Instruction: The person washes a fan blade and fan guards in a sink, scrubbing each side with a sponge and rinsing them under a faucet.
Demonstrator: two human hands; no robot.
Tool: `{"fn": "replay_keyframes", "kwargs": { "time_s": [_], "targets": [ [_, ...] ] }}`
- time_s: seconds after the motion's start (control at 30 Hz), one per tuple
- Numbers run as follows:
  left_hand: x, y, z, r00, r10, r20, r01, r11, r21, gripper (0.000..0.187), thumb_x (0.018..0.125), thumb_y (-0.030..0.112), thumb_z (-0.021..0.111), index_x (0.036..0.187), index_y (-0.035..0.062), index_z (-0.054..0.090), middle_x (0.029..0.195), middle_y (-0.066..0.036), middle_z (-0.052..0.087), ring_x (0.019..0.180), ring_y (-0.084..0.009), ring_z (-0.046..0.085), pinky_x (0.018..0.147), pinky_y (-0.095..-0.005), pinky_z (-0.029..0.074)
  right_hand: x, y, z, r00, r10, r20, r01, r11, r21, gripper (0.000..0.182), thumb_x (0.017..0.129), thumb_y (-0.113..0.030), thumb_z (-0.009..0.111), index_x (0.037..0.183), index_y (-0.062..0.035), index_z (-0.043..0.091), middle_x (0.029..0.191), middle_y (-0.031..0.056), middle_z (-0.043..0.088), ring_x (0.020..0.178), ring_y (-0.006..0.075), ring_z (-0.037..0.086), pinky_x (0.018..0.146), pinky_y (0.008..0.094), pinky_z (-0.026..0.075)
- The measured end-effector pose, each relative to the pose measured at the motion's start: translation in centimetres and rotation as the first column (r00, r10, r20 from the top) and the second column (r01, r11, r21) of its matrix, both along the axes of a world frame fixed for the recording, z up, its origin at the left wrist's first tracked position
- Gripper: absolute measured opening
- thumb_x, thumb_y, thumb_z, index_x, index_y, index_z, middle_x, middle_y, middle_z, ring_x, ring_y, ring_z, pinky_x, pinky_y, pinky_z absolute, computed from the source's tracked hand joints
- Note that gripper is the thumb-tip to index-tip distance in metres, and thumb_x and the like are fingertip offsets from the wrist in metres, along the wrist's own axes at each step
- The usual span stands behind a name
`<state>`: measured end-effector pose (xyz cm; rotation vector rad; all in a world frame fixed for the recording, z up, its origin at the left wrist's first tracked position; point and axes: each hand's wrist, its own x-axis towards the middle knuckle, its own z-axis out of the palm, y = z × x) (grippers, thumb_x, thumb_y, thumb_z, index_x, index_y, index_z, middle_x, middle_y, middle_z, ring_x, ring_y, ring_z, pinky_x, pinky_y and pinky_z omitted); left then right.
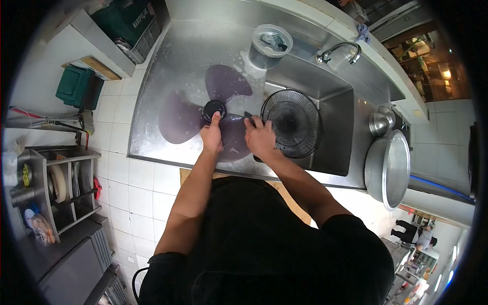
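A purple, see-through fan blade [223, 84] with three vanes lies wet on the steel counter, soap spots around it. My left hand [211, 136] grips its black hub [214, 109], thumb on top. My right hand [260, 138] is closed over the edge of the right-hand vane, fingers bent. A small dark piece [247, 116] shows at its fingertips; its kind I cannot make out. Close to the right hand, a round black fan grille [305, 122] rests in the sink, leaning at its left edge.
A clear plastic tub [266, 58] with suds stands behind the blade. The faucet [339, 51] rises at the back of the steel sink [338, 147]. A large metal basin [376, 170] stands right of it. A person [417, 236] is far off at lower right.
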<state>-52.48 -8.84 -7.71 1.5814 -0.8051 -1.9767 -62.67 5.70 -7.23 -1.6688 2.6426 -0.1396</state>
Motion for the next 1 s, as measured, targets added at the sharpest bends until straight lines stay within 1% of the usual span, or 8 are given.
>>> {"fn": "replay_keyframes", "kwargs": {
  "time_s": [0.07, 0.13, 0.27, 0.4, 0.53, 0.77, 0.9, 1.0],
  "targets": [
    [-0.5, 0.1, -1.5, 0.992, 0.045, -0.116, -0.054, 0.995, -0.08, 0.051, 0.092, 0.035, 0.083, 0.114, -0.0085, 0.068, 0.105, -0.007, 0.068, 0.094, -0.0151, 0.061, 0.087, -0.032, 0.051, 1.8, 1.4, 0.1, 1.0, 0.008, 0.012, -0.008, 1.0, 0.012, 0.042, 0.09, -0.018, 0.065, 0.132, -0.0169, 0.066, 0.137, 0.0105, 0.057, 0.112, 0.0425, 0.058, 0.081, 0.0497, 0.06],
    [-1.0, 0.2, -1.3, 0.977, 0.053, -0.205, -0.082, 0.987, -0.137, 0.05, 0.092, 0.034, 0.083, 0.113, -0.0085, 0.068, 0.105, -0.007, 0.068, 0.093, -0.0148, 0.061, 0.087, -0.0312, 0.051, 4.6, 3.6, 1.3, 0.888, 0.451, 0.088, -0.427, 0.881, -0.206, 0.041, 0.089, -0.017, 0.065, 0.13, -0.0158, 0.069, 0.137, 0.0092, 0.058, 0.105, 0.0398, 0.058, 0.078, 0.0481, 0.059],
    [-0.5, 0.2, -2.3, 0.995, 0.07, -0.077, -0.077, 0.993, -0.092, 0.044, 0.093, 0.034, 0.082, 0.106, -0.0067, 0.071, 0.101, -0.005, 0.068, 0.09, -0.0147, 0.061, 0.083, -0.031, 0.051, 0.2, 2.5, 0.9, 0.991, -0.039, 0.124, 0.049, 0.996, -0.08, 0.045, 0.085, -0.02, 0.069, 0.13, -0.0222, 0.071, 0.138, 0.0068, 0.059, 0.104, 0.0375, 0.058, 0.08, 0.0463, 0.059],
    [-1.5, 0.1, -1.8, 0.993, 0.089, -0.082, -0.099, 0.987, -0.126, 0.047, 0.09, 0.038, 0.085, 0.093, -0.0062, 0.068, 0.093, -0.008, 0.067, 0.085, -0.0127, 0.056, 0.079, -0.0298, 0.049, 4.7, 4.9, 1.3, 0.908, 0.416, 0.06, -0.396, 0.895, -0.205, 0.044, 0.082, -0.018, 0.073, 0.126, -0.0234, 0.073, 0.134, 0.0068, 0.062, 0.099, 0.0348, 0.058, 0.075, 0.0442, 0.058],
    [-1.4, 0.0, -2.1, 0.981, 0.145, -0.13, -0.163, 0.976, -0.143, 0.05, 0.09, 0.038, 0.085, 0.098, -0.0083, 0.069, 0.096, -0.008, 0.068, 0.087, -0.0139, 0.058, 0.08, -0.0321, 0.049, 1.1, 4.1, 1.2, 0.982, 0.112, 0.155, -0.096, 0.989, -0.109, 0.046, 0.088, -0.022, 0.067, 0.134, -0.0203, 0.067, 0.14, 0.0093, 0.058, 0.116, 0.0407, 0.055, 0.087, 0.0493, 0.059],
    [-1.7, -0.2, -2.9, 0.972, 0.148, -0.181, -0.18, 0.968, -0.174, 0.039, 0.092, 0.036, 0.083, 0.094, -0.0008, 0.07, 0.092, -0.004, 0.066, 0.082, -0.0132, 0.056, 0.074, -0.0322, 0.048, 4.8, 4.9, 0.9, 0.893, 0.373, 0.253, -0.355, 0.928, -0.116, 0.043, 0.086, -0.023, 0.069, 0.129, -0.0231, 0.072, 0.139, 0.0043, 0.059, 0.113, 0.038, 0.056, 0.089, 0.0459, 0.06],
    [-1.7, 0.1, -2.4, 0.965, 0.178, -0.193, -0.215, 0.957, -0.194, 0.056, 0.089, 0.042, 0.085, 0.102, -0.0106, 0.069, 0.099, -0.009, 0.069, 0.087, -0.0146, 0.058, 0.079, -0.033, 0.049, -0.6, 4.8, 1.4, 0.982, 0.108, 0.155, -0.094, 0.991, -0.092, 0.044, 0.082, -0.021, 0.072, 0.126, -0.0242, 0.075, 0.141, 0.0026, 0.059, 0.109, 0.0358, 0.057, 0.087, 0.0433, 0.06],
    [-1.6, -0.4, -2.3, 0.979, 0.155, -0.132, -0.174, 0.973, -0.151, 0.055, 0.089, 0.042, 0.085, 0.101, -0.0096, 0.069, 0.098, -0.008, 0.068, 0.087, -0.0139, 0.057, 0.08, -0.0318, 0.049, 3.9, 3.4, 0.9, 0.969, 0.221, 0.114, -0.213, 0.974, -0.075, 0.041, 0.082, -0.02, 0.071, 0.123, -0.0249, 0.076, 0.137, 0.0004, 0.06, 0.108, 0.0337, 0.057, 0.086, 0.0423, 0.059]
  ]
}}
